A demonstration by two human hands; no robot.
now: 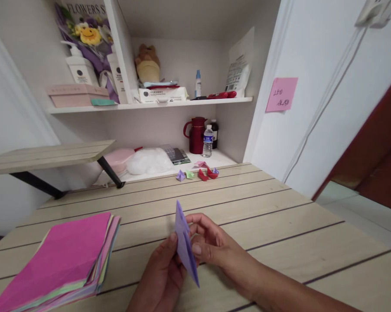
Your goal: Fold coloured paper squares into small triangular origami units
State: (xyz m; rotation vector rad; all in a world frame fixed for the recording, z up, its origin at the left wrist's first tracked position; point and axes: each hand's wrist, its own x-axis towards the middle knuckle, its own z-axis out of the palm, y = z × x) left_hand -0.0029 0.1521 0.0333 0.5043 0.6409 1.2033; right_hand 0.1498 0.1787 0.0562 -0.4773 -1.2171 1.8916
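Observation:
A folded sheet of purple origami paper (pixel 183 242) is held up nearly on edge above the wooden table. My left hand (pixel 164 271) pinches its left face, thumb in front and fingers behind. On the other side, my right hand (pixel 211 247) has its thumb and fingers at the paper's right edge, gripping a layer of the fold. A stack of coloured paper (pixel 62 255) with a magenta sheet on top lies left of my hands. Further back sit small folded paper pieces: a purple one (pixel 180 175), a green one (pixel 189 174) and red ones (pixel 202 175).
Behind the slatted table (pixel 280 242) is a white shelf unit (pixel 182 102). A dark red jug (pixel 197 135) and a water bottle (pixel 207 141) stand on its lower level. A small raised stand (pixel 52 154) occupies the left back. A pink note (pixel 281 94) hangs on the right wall.

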